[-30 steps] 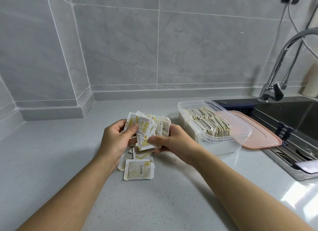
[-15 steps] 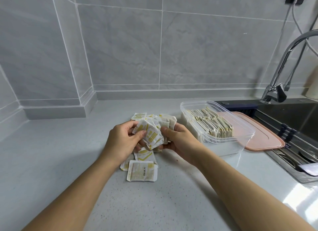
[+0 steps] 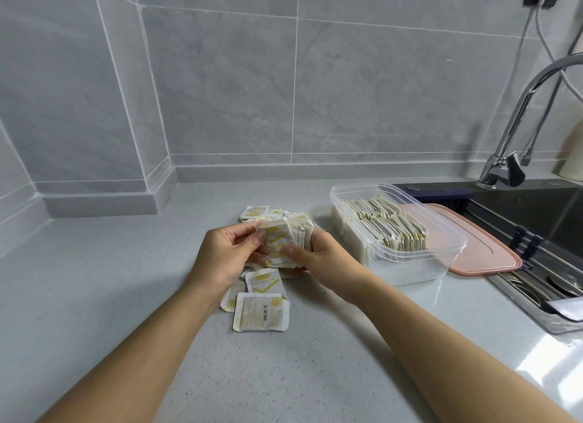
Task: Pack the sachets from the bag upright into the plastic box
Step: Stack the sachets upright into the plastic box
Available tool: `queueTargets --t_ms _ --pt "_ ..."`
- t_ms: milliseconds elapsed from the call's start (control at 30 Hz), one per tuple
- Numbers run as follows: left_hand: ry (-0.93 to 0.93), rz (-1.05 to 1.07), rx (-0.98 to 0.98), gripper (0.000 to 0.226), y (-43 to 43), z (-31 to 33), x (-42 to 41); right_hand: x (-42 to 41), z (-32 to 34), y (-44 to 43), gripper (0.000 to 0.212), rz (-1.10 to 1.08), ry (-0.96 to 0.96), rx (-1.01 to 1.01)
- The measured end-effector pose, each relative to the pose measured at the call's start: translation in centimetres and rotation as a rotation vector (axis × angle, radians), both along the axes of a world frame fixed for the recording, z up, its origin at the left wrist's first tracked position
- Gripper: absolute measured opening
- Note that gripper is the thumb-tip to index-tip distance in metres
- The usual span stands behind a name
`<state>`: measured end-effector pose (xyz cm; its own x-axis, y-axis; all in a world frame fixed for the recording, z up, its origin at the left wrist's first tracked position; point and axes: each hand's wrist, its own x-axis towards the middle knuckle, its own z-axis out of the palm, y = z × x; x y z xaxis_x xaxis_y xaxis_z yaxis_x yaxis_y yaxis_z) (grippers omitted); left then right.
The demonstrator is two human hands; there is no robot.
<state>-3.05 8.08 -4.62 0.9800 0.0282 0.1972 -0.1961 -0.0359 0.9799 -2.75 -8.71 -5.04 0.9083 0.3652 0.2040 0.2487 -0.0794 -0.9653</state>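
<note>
Sachets, small flat square white packets with yellow print, sit in three places. A held stack (image 3: 288,243) is up off the grey speckled counter (image 3: 94,296), between both hands and just left of the clear rectangular plastic box (image 3: 410,269). Loose sachets (image 3: 261,312) lie flat and overlapping on the counter below and behind the hands. A packed row (image 3: 388,224) stands on edge inside the box, filling its far and middle part; the near end looks free.

The left hand (image 3: 225,255) has curled fingers and thumb pinching the stack's left edge. The right hand (image 3: 325,258) has its thumb on the front face and fingers wrapped behind, clamping the right side. The stack looks roughly squared up, edges near flush.

No bag is in view. A flat pink plastic lid (image 3: 482,249) lies behind the box, against the sink (image 3: 536,214). A chrome tap (image 3: 501,170) stands beyond.

Handling guess: each sachet is light, thin and bendy, with a slick wrapper, so a stack can fan out or slip if gripped loosely. Best hold is across the flat faces, thumb one side, fingers the other, low on the bundle. Lower it edge-down against the packed row so it stays upright. Sealed edges look tough and the contents are probably not fragile.
</note>
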Motion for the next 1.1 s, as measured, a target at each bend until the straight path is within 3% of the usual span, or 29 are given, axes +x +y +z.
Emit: queueTargets --t_ms 100,167,300,467,567,733,933,1100 --pt "-0.130 0.023 0.423 0.028 0.1 -0.7 0.2 0.1 0.0 0.2 0.018 -0.014 -0.082 -0.103" --pt "-0.239 0.043 0.561 0.026 0.0 -0.8 0.1 0.2 -0.1 0.3 0.016 -0.021 -0.143 -0.234" --pt "-0.267 0.020 0.611 0.016 0.2 -0.6 0.3 0.9 -0.7 0.2 0.049 -0.113 -0.266 -0.663" --pt "-0.166 -0.074 0.608 0.016 0.3 -1.0 0.1 0.8 -0.7 0.0 0.044 -0.168 -0.272 -0.876" --pt "-0.183 -0.058 0.573 0.009 0.4 -0.9 0.2 0.8 -0.6 -0.4 0.044 -0.194 -0.302 -0.857" --pt "-0.185 0.024 0.491 0.011 0.4 -0.7 0.3 0.4 0.2 -0.6 0.032 -0.310 -0.372 -0.581" --pt "-0.273 0.043 0.726 0.013 0.4 -1.0 0.1 0.6 -0.2 -0.6 0.024 -0.341 -0.476 -0.783" --pt "-0.245 0.016 0.767 0.015 0.4 -1.3 0.3 0.0 0.3 -0.4 0.021 -0.305 -0.400 -0.661"
